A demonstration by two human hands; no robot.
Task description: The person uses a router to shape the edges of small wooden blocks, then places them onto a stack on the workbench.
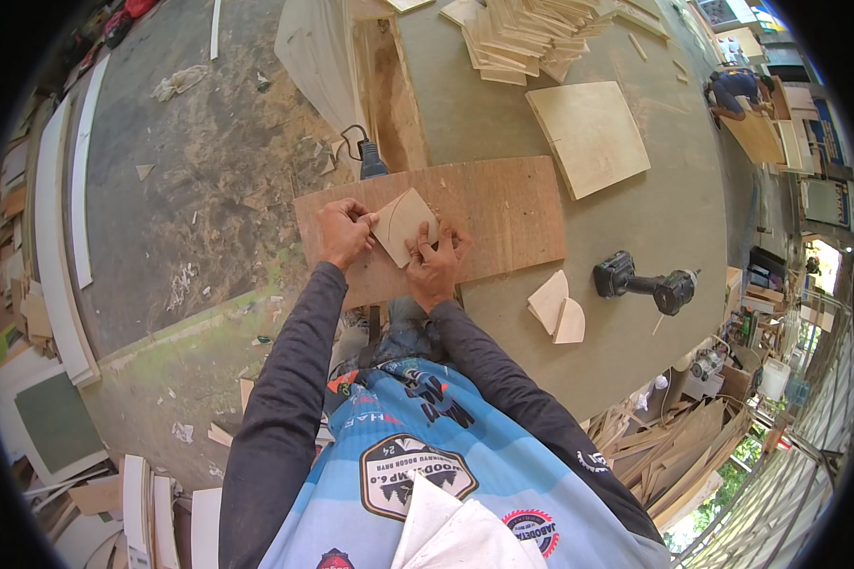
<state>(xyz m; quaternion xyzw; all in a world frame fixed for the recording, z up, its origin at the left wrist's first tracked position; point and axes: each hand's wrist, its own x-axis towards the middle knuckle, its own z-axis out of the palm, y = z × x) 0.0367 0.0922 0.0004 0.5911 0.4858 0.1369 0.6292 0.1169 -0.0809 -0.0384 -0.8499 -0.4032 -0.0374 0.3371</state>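
Observation:
A small, pale plywood piece (403, 220) with a curved line marked across it lies over a reddish-brown wooden board (512, 213). My left hand (344, 230) pinches the piece's left corner between thumb and fingers. On the opposite side, my right hand (436, 259) grips its right edge, with fingertips resting on the top face. From behind the board's far edge sticks out the black end of a corded tool (372, 159); the rest of that tool is hidden.
A cordless drill (643, 283) lies on the grey-green table (503, 332) to the right, near two curved-edge wood pieces (557, 308). Farther off are a square plywood panel (590, 137) and stacked plywood pieces (522, 38). Sawdust (256, 161) covers the floor at left. Another person (738, 92) bends over at far right.

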